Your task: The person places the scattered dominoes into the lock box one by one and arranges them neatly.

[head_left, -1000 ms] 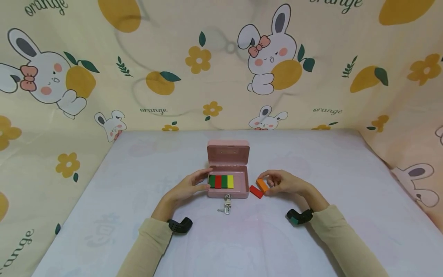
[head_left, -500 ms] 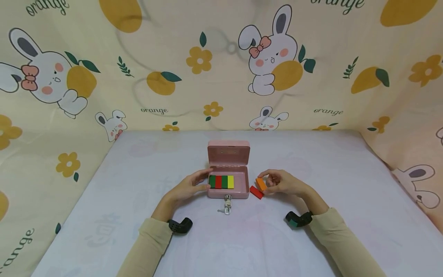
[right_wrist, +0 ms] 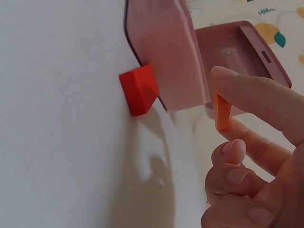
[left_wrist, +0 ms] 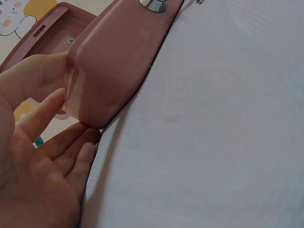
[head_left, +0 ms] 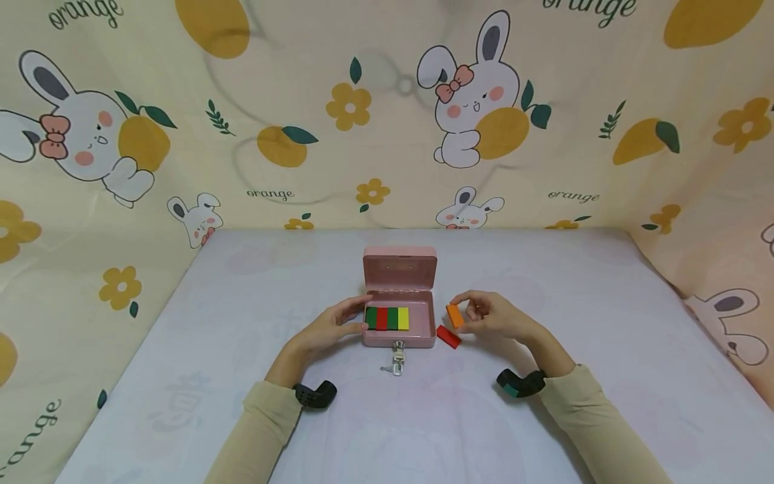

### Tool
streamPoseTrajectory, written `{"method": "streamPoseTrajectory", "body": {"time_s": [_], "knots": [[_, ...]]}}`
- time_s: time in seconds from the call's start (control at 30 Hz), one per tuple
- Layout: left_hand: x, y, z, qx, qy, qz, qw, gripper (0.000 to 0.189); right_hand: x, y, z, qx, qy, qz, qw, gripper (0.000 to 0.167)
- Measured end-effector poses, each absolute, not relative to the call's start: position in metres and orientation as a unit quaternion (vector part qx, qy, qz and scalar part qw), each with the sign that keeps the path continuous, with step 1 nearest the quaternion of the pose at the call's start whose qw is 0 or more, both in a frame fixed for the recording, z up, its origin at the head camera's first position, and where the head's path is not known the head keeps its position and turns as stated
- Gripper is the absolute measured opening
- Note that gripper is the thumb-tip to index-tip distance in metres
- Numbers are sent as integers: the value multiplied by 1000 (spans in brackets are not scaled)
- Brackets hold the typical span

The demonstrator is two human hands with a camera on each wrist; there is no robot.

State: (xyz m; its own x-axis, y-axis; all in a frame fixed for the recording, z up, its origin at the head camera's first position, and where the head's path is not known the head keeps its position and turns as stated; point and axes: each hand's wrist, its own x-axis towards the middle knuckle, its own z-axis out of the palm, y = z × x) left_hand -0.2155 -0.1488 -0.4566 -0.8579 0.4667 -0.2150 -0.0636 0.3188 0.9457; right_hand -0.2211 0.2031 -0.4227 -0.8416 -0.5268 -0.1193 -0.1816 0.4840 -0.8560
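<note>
Held clear of the counter (head_left: 387, 430), just beside the right wall of the pink box (head_left: 422, 326): one slim orange block (head_left: 455, 316), in the right hand (head_left: 496, 316). Pinched by its two ends between thumb and forefinger, with the other fingers curled loosely behind. Likely to prove light, stiff and hard to damage, judging by the crisp edges and plain solid shape; perhaps smooth too, so apt to pivot or slip on so small a contact. Best taken at the middle of each end, leaving the broad faces free; squeeze gently, just enough to stop a twist. Expect the same from the red block (head_left: 449, 337), lying on the counter near the box, too close to tell whether touching. Similar again, probably, for the row of green, red, green and yellow blocks (head_left: 381, 318) inside, toward the left. Spread fairly wide, touching the box's left end: the left hand (head_left: 329, 327), seemingly without a block. Brace there, on rigid wall, rather than at the raised lid (head_left: 400, 269).
</note>
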Motion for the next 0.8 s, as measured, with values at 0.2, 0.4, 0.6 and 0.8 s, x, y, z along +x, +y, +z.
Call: {"method": "streamPoseTrajectory", "body": {"time_s": [0.2,0.4,0.6,0.8], "knots": [[-215,-149,-456,128,776,571,236,62,-221,200,-419,-200,844,-462,183,46],[-215,-148,-456,126,774,573,238,62,-222,195,-418,-203,849,-459,167,45],[-215,-149,-456,124,776,571,238,62,-223,189,-416,-187,851,-465,160,46],[-215,-149,-456,118,778,570,238,62,-222,181,-420,-190,842,-486,140,44]]}}
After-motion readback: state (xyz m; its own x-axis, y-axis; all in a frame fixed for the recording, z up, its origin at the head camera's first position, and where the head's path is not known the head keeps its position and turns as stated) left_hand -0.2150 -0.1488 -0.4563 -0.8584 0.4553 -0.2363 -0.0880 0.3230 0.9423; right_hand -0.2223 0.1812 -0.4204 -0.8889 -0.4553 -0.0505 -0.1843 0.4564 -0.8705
